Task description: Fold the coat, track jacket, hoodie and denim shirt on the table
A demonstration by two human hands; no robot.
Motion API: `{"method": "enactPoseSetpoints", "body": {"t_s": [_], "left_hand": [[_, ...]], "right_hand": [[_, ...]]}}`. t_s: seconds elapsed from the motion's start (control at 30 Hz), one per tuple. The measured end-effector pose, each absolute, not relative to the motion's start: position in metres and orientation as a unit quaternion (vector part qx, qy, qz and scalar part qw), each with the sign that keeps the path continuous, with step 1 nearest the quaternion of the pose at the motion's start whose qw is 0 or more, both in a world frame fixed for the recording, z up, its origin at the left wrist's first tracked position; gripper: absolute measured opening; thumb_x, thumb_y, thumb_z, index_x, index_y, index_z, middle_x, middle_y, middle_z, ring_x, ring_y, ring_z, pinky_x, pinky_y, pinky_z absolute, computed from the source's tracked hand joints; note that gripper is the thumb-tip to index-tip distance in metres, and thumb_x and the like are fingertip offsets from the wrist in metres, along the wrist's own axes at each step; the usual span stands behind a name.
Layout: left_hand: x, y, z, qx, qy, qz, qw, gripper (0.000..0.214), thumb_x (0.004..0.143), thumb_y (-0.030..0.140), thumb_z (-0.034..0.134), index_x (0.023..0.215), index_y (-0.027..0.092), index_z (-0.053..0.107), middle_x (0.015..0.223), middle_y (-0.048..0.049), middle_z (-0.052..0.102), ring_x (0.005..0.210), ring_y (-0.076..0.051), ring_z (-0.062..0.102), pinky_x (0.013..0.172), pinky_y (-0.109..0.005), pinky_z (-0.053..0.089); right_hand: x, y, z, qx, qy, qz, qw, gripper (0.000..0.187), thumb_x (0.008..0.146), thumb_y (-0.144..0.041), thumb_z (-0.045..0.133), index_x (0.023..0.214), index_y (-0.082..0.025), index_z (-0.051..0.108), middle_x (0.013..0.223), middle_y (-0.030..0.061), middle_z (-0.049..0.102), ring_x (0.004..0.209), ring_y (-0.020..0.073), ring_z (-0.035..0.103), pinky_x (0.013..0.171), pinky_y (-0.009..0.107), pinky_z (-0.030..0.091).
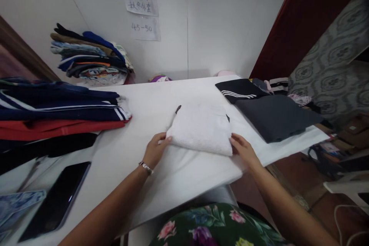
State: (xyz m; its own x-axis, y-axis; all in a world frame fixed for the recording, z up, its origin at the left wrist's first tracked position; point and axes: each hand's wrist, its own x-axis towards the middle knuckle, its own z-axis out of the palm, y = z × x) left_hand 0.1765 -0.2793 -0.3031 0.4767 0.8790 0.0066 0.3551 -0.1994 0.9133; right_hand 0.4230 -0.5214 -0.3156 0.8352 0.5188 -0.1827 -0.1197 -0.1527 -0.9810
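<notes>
A folded white garment lies on the white-covered table in front of me, with small dark bits showing at its left and right far edges. My left hand grips its near left corner, thumb on top and the other fingers partly hidden. At the near right corner, my right hand pinches the cloth between thumb and fingers. To the right of the garment lies a dark grey folded piece of clothing. Beyond that sits a black folded garment with white stripes.
A stack of folded clothes stands at the back left against the wall. Nearer on the left are navy and red garments, then a black phone-like slab. Handwritten papers hang on the wall. The table's front edge runs close to my body.
</notes>
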Motion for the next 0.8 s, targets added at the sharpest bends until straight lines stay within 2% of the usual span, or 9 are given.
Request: {"method": "enactPoseSetpoints", "body": {"t_s": [0.1, 0.2, 0.27, 0.37, 0.47, 0.6, 0.7, 0.8], "left_hand": [[0.189, -0.279, -0.307, 0.763, 0.396, 0.264, 0.438, 0.043, 0.075, 0.059, 0.055, 0.085, 0.02, 0.068, 0.094, -0.0039, 0.067, 0.092, -0.023, 0.06, 0.083, -0.035, 0.047], [0.198, -0.277, -0.308, 0.758, 0.404, 0.261, 0.44, 0.045, 0.076, 0.061, 0.052, 0.081, 0.019, 0.066, 0.083, -0.0033, 0.066, 0.082, -0.022, 0.059, 0.076, -0.034, 0.046], [0.201, -0.275, -0.308, 0.752, 0.404, 0.267, 0.448, 0.045, 0.078, 0.061, 0.049, 0.078, 0.019, 0.065, 0.08, -0.003, 0.065, 0.079, -0.022, 0.058, 0.074, -0.033, 0.046], [0.203, -0.274, -0.308, 0.763, 0.393, 0.276, 0.432, 0.043, 0.082, 0.057, 0.044, 0.072, 0.019, 0.062, 0.079, -0.0034, 0.064, 0.079, -0.021, 0.058, 0.075, -0.033, 0.045], [0.204, -0.273, -0.311, 0.784, 0.376, 0.285, 0.404, 0.043, 0.087, 0.052, 0.037, 0.069, 0.02, 0.059, 0.079, -0.0038, 0.063, 0.079, -0.02, 0.058, 0.076, -0.032, 0.045], [0.205, -0.272, -0.316, 0.81, 0.371, 0.277, 0.361, 0.045, 0.092, 0.049, 0.03, 0.064, 0.021, 0.053, 0.075, -0.0038, 0.06, 0.076, -0.019, 0.057, 0.075, -0.032, 0.045], [0.204, -0.27, -0.317, 0.839, 0.368, 0.256, 0.308, 0.047, 0.094, 0.044, 0.026, 0.062, 0.021, 0.052, 0.076, -0.0057, 0.061, 0.081, -0.02, 0.057, 0.079, -0.033, 0.045], [0.202, -0.267, -0.316, 0.869, 0.385, 0.205, 0.234, 0.048, 0.095, 0.039, 0.026, 0.06, 0.02, 0.053, 0.078, -0.0083, 0.063, 0.088, -0.022, 0.058, 0.084, -0.035, 0.043]], "right_hand": [[0.404, -0.538, -0.314, -0.756, -0.201, 0.268, 0.562, 0.04, 0.07, -0.053, 0.069, 0.09, -0.019, 0.067, 0.064, -0.0027, 0.06, 0.049, 0.01, 0.044, 0.045, 0.023, 0.034], [0.396, -0.542, -0.31, -0.773, -0.244, 0.286, 0.512, 0.036, 0.071, -0.054, 0.067, 0.079, -0.02, 0.065, 0.052, -0.0062, 0.048, 0.047, 0.0103, 0.039, 0.046, 0.024, 0.031], [0.396, -0.54, -0.307, -0.777, -0.266, 0.263, 0.507, 0.035, 0.069, -0.053, 0.068, 0.078, -0.02, 0.066, 0.059, -0.0037, 0.054, 0.053, 0.0128, 0.045, 0.052, 0.026, 0.037], [0.398, -0.537, -0.307, -0.771, -0.306, 0.2, 0.522, 0.034, 0.068, -0.051, 0.07, 0.082, -0.019, 0.071, 0.088, 0.005, 0.066, 0.077, 0.0204, 0.057, 0.069, 0.031, 0.045], [0.399, -0.536, -0.31, -0.749, -0.34, 0.216, 0.526, 0.034, 0.071, -0.05, 0.069, 0.086, -0.021, 0.073, 0.102, 0.0081, 0.066, 0.095, 0.0256, 0.059, 0.084, 0.034, 0.047], [0.399, -0.535, -0.314, -0.745, -0.4, 0.245, 0.475, 0.037, 0.077, -0.05, 0.063, 0.103, -0.025, 0.074, 0.117, 0.0089, 0.063, 0.113, 0.0286, 0.056, 0.096, 0.037, 0.045], [0.4, -0.533, -0.317, -0.763, -0.43, 0.22, 0.43, 0.035, 0.082, -0.052, 0.058, 0.101, -0.027, 0.074, 0.123, 0.0083, 0.059, 0.117, 0.0284, 0.054, 0.097, 0.037, 0.045], [0.401, -0.534, -0.322, -0.793, -0.446, 0.162, 0.382, 0.036, 0.085, -0.053, 0.052, 0.082, -0.025, 0.074, 0.108, 0.0089, 0.062, 0.1, 0.0276, 0.061, 0.084, 0.036, 0.049]]}}
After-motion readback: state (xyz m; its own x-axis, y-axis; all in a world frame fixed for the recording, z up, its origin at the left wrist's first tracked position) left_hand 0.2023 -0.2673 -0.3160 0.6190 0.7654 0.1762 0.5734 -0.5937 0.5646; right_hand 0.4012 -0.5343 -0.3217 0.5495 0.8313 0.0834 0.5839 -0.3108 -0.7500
